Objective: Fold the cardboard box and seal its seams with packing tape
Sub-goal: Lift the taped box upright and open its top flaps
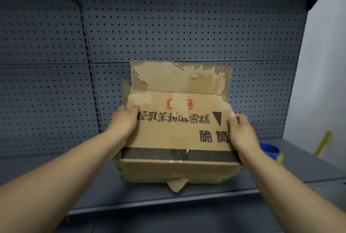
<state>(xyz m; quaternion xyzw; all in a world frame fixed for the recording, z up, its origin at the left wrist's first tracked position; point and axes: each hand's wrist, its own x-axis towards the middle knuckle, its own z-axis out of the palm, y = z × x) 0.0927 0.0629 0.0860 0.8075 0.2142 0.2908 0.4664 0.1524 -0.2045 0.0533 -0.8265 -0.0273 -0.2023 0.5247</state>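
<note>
A worn brown cardboard box [174, 135] with black printed characters and a dark band stands on the grey shelf [93, 186]. Its torn top flap [179, 77] sticks upright, and a small cardboard tab pokes out below. My left hand [124, 120] grips the box's upper left edge, thumb on the printed face. On the box's right edge sits my right hand [241, 131], fingers wrapped round the side. A blue roll of packing tape [270, 151] lies on the shelf just right of the box, partly hidden by my right wrist.
A dark grey pegboard back panel [187, 26] rises behind the box. A yellow stick-like object [324, 143] leans at the far right against a white wall. The shelf's front edge runs below the box.
</note>
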